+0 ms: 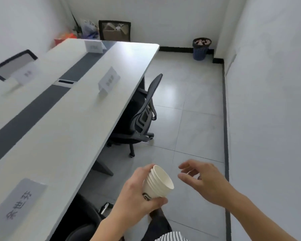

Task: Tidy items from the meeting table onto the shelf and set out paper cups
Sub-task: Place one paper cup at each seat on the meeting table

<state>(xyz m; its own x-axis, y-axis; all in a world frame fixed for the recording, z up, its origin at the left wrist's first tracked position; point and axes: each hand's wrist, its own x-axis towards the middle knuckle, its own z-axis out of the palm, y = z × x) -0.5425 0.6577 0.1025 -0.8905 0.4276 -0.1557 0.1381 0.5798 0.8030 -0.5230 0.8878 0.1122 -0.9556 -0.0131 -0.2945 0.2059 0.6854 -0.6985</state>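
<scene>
My left hand grips a stack of several white paper cups, tilted with the open mouth toward the right. My right hand hovers just to the right of the stack, fingers loosely spread and holding nothing, a short gap from the cup rim. Both hands are over the floor, beside the long white meeting table on my left. White name cards stand on the table: one near me, one in the middle, one at the far end and one on the far side.
A dark office chair is tucked under the table's right edge, another sits below near me. A black chair back shows across the table. A full waste bin stands in the far right corner; bags and a box fill the far left corner.
</scene>
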